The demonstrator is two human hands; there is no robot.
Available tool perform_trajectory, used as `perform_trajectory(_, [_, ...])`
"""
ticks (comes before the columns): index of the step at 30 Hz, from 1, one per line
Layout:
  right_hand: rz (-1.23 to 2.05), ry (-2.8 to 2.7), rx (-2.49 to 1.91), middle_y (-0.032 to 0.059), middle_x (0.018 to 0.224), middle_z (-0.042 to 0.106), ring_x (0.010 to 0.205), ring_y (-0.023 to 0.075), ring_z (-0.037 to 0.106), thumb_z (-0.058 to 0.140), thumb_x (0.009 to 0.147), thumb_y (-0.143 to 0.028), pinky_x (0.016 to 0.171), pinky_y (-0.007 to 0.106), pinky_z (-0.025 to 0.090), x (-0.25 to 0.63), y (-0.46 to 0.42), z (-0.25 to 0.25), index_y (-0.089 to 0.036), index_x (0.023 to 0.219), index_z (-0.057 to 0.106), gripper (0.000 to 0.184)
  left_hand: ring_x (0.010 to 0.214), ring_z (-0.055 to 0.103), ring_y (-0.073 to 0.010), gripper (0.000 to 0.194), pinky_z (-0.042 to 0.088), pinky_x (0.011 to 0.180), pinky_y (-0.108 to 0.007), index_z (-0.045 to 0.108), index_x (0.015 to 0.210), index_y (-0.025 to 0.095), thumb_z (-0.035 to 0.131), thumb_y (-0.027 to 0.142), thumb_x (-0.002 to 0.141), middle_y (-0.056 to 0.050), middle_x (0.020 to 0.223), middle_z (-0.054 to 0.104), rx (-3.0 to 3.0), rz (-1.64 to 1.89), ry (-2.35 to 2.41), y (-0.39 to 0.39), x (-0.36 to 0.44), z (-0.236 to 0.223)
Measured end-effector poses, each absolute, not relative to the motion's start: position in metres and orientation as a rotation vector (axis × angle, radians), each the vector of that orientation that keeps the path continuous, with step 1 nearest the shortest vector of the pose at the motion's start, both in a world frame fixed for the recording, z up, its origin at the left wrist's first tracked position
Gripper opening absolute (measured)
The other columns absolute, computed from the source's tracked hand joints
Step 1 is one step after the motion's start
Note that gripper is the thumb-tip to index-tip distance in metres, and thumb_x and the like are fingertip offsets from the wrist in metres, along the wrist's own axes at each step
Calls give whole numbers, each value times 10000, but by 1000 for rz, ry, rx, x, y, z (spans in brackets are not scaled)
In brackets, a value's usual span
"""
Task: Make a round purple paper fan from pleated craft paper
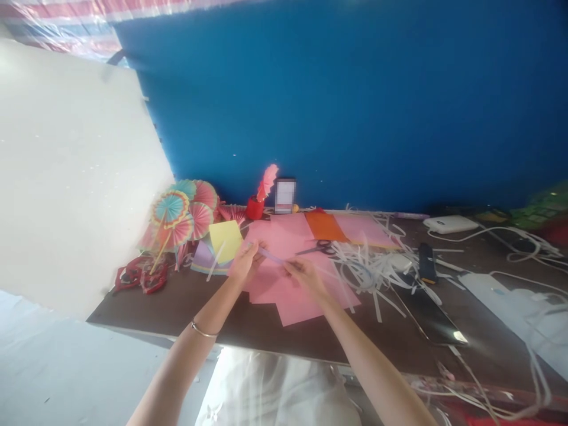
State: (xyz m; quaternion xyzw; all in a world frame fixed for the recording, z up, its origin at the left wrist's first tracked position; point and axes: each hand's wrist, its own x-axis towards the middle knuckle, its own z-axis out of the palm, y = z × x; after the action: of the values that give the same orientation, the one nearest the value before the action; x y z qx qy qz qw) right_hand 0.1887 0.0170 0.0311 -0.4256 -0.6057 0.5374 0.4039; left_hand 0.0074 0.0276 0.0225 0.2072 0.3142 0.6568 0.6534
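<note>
at the left end of the brown counter [177, 303], a red looped object [153, 283] lies near the front edge, too blurred to name surely. just behind it stands a cluster of pleated paper fans [177, 216] in pink, teal and yellow, one on a thin stick. next to them, a yellow sheet [225, 236] overlaps a purple sheet [204, 255], and a narrow white strip [216, 260] lies slanted across both.

your left hand [246, 260], its wrist in a thin bracelet [204, 330], has its grip closed, thumb and fingertips pinching one end of a slim purple strip [271, 255]. behind, near the blue wall [337, 106], a red cup [254, 207] holds a folded pink fan [267, 182] upright, and a small upright panel [285, 192] stands beside it.

you have the purple strip stretched above the overlapping pink sheets [266, 290], between both hands. your right hand [306, 273] closes its grip on the other end. past it, dark-handled scissors [323, 246] lie on the paper, in front of an orange sheet [327, 226].

farther right, you have a tangle of white paper strips [368, 269], then a dark phone [428, 310] with a bright spot at its corner, a black stubby object [427, 263], and a white device [450, 223] with a cable.
</note>
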Motion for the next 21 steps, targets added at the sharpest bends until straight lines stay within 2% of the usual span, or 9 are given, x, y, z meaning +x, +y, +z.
perform_trajectory(5, [1379,-1512,-1096,72,710,655,619,172,594,631,696,-510,396,201,379,189,19,31,-150,822,661,382,1001,610,-192,202,413,985,-341,657,902,136,652,271,753,-90,981,677,482,1518,708,29,7,21])
perform_trajectory(9, [1315,-1487,-1051,52,686,652,629,165,598,662,683,-471,528,252,464,190,20,29,-157,792,670,332,1073,570,-208,215,405,992,-360,648,959,170,649,215,749,-87,1084,645,613,1421,662,25,14,19])
perform_trajectory(11, [1294,-1470,-1031,49,684,651,632,164,601,672,676,-463,577,272,480,190,20,28,-154,769,669,322,1042,587,-211,273,410,982,-388,642,969,176,678,128,703,-75,1038,659,654,1378,691,24,18,16])
perform_trajectory(14, [1328,-1458,-1053,55,683,651,614,169,600,663,680,-478,494,250,452,189,20,25,-148,793,665,349,943,626,-204,226,420,964,-418,651,877,132,689,64,664,-60,867,684,631,1368,791,24,21,15])
perform_trajectory(17, [1401,-1469,-1055,74,723,662,638,178,610,658,690,-478,446,222,413,189,21,25,-140,849,670,373,911,632,-190,140,418,969,-402,653,806,109,693,101,672,-57,815,685,607,1368,813,25,19,17])
perform_trajectory(21, [1408,-1450,-1064,88,757,674,689,198,625,670,680,-472,486,237,433,194,22,26,-141,846,684,370,940,629,-204,174,408,973,-413,649,836,124,708,156,676,-73,868,694,593,1403,771,24,13,23])
